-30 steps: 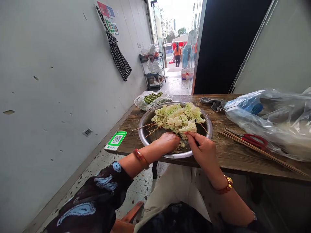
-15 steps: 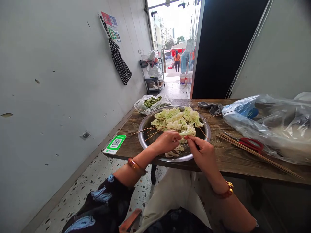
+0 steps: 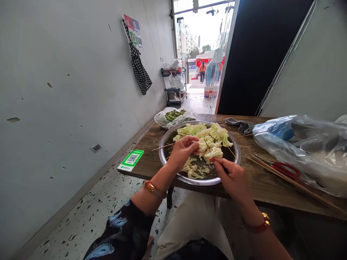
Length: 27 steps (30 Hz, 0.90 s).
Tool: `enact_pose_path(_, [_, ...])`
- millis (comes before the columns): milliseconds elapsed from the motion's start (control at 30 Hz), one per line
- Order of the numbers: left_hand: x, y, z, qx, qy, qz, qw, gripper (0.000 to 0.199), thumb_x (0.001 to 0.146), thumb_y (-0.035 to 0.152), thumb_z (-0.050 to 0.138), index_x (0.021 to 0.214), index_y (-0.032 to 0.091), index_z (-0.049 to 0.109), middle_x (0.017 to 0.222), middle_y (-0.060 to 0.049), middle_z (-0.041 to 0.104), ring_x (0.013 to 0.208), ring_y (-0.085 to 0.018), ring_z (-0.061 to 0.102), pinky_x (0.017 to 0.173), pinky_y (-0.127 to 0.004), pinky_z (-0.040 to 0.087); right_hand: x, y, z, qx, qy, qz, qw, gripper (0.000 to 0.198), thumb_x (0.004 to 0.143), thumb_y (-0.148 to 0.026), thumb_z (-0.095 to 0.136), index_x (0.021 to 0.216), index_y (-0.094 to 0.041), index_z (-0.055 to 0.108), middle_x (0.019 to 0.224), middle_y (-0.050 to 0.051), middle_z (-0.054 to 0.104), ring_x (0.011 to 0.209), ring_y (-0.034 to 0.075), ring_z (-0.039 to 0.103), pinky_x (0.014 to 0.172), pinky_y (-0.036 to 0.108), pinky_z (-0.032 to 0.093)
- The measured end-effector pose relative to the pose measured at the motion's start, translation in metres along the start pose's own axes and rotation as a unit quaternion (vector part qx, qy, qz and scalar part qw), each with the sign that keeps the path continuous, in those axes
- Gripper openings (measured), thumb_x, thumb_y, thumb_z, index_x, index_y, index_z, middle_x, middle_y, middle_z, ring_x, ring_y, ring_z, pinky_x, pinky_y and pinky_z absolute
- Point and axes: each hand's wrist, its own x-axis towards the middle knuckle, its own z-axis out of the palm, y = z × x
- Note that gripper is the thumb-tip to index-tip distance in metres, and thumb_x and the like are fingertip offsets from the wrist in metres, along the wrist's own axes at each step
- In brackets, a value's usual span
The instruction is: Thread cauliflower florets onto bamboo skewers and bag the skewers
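A steel basin (image 3: 163,151) on the table holds pale green-white cauliflower florets (image 3: 192,130), with thin wooden skewers (image 3: 233,153) sticking out over its rim. Over the left part of the basin, my left hand (image 3: 183,150) is closed, thumb and fingers pinching a cauliflower floret (image 3: 202,145). My right hand (image 3: 232,175) is closed at the basin's near right side, its fingertips against the stem end of another floret (image 3: 216,153). Whether a skewer runs between its fingers is hidden. Smaller floret pieces (image 3: 193,170) lie in the basin beneath my hands.
Behind the basin sits a plastic bag of green pods (image 3: 175,115). Right of it are a dark cloth (image 3: 240,125), a bundle of skewers (image 3: 295,183), red-handled scissors (image 3: 287,171) and a big clear bag (image 3: 320,144). A green QR card (image 3: 131,160) lies at the table's left corner.
My left hand has risen and drawn left, away from my right hand, and a floret now shows at its fingertips. My right hand keeps nearly the same place. The view has shifted slightly.
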Motion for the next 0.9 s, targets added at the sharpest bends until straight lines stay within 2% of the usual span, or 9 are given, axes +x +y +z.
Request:
enact_pose_path(167, [0.0008,0.0008,0.0004,-0.060,0.032,-0.005,0.998,0.035,0.069,0.034,0.078,0.089,0.010,0.062,0.070,-0.004,0.067,0.068,-0.014,0.068,0.068,-0.028,0.057,-0.0013,0.0019,0.0010,-0.016,-0.006,-0.017,1.000,0.023,0.091,-0.034,0.054,0.098,-0.025,0.075,0.098,0.004,0.077,0.092,0.023,0.072,0.082,0.035,0.057])
enact_pose_path(400, [0.0011,0.0014,-0.0003,-0.097,0.056,0.005,0.994,0.038,0.067,0.035,0.080,0.085,0.012,0.057,0.070,-0.003,0.067,0.067,-0.016,0.069,0.065,-0.028,0.057,-0.0033,0.0076,0.0027,-0.049,-0.038,-0.038,0.997,0.020,0.090,-0.034,0.056,0.095,-0.026,0.075,0.101,0.003,0.076,0.093,0.023,0.072,0.082,0.039,0.058])
enact_pose_path(633, [-0.0049,0.0046,0.0026,-0.065,0.029,0.000,0.997,0.037,0.072,0.042,0.075,0.082,0.014,0.053,0.100,-0.008,0.069,0.072,-0.015,0.070,0.064,-0.027,0.057,-0.0037,0.0031,0.0033,-0.028,0.002,-0.028,0.999,0.021,0.090,-0.034,0.056,0.095,-0.025,0.074,0.096,0.003,0.077,0.089,0.022,0.073,0.079,0.036,0.058])
enact_pose_path(833, [-0.0057,0.0043,0.0011,-0.045,0.003,0.000,0.999,0.036,0.075,0.044,0.072,0.081,0.015,0.052,0.090,-0.008,0.071,0.063,-0.012,0.065,0.050,-0.020,0.050,-0.0036,0.0052,0.0038,-0.048,-0.016,-0.030,0.998,0.021,0.090,-0.034,0.056,0.095,-0.025,0.074,0.099,0.003,0.077,0.091,0.023,0.072,0.082,0.038,0.058])
enact_pose_path(900, [-0.0053,0.0033,0.0005,-0.046,-0.006,0.007,0.999,0.034,0.073,0.042,0.074,0.081,0.014,0.055,0.087,-0.007,0.070,0.064,-0.011,0.063,0.051,-0.021,0.049,-0.0033,0.0047,0.0040,-0.054,-0.018,-0.026,0.998,0.022,0.091,-0.035,0.056,0.095,-0.025,0.074,0.099,0.003,0.077,0.091,0.023,0.072,0.082,0.039,0.057])
